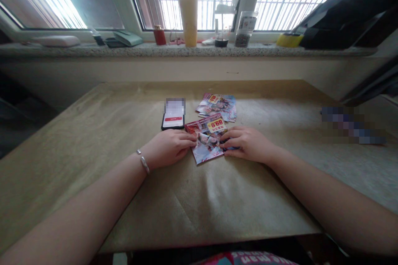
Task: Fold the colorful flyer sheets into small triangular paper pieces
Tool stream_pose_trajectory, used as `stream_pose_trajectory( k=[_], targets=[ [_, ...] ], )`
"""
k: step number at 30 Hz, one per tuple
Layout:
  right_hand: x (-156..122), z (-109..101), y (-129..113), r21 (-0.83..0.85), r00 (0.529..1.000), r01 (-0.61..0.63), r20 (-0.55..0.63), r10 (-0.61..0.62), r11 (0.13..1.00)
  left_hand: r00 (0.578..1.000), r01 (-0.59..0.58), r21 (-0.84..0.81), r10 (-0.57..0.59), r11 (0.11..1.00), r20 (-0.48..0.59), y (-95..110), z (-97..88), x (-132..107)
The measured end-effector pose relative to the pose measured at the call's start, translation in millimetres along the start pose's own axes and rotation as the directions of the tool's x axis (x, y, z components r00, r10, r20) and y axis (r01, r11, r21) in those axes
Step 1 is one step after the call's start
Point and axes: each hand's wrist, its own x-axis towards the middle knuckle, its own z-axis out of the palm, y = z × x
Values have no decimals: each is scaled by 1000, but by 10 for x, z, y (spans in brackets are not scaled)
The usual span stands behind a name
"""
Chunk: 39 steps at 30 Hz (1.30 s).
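A colourful printed flyer (209,140) with a yellow price patch lies on the table between my hands, its print upside down to me. My left hand (171,145), with a silver bangle at the wrist, has its fingers closed at the flyer's left edge. At the right edge, my right hand (248,143) has bent fingers on the flyer, the thumb at its lower side. Just beyond is a loose, fanned pile of similar flyers (219,105). A phone (173,121) with a lit screen lies beyond my left hand.
A tan cover (149,207) lies over the table. A blurred flat item (353,126) rests at the right. On the stone windowsill (124,51) stand a tall yellowish cup (188,14), a red container (159,36), a clear container (245,29) and a black bag (338,20).
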Motion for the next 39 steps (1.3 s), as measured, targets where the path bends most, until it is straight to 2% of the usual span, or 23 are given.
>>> stream_pose_trajectory(
  k=[4, 11, 16, 20, 24, 30, 34, 39],
  targets=[
    [-12, -13, -20, -17, 999, 43, 33, -43, 999, 1000, -11, -6, 11, 1000, -5, -12, 11, -13],
    [-23, -29, 9, -87, 998, -12, 62, 17, 996, 998, -60, 27, 59, 998, 9, 142, -21, 36],
    [-32, -34, 43, -104, 996, -53, 64, 60, 993, 1000, 10, 31, -11, 999, 27, 220, -12, 52],
    [-29, -30, 47, -62, 994, -80, 66, 84, 995, 996, 81, 33, -82, 996, 28, 169, -1, 32],
    [-31, -29, 51, -20, 991, -119, 60, 120, 993, 985, 148, 37, -151, 988, 78, 119, -23, 19],
    [-32, -60, 32, -5, 982, -172, 83, 172, 985, 974, 196, 68, -202, 978, 100, 96, -60, -1],
    [-41, -69, 37, 48, 973, -210, 104, 204, 977, 954, 272, 149, -287, 951, 87, 93, -46, -5],
    [-63, -56, 58, 133, 943, -332, 77, 325, 934, 922, 364, 205, -382, 909, 59, 89, -16, 12]
  ],
)
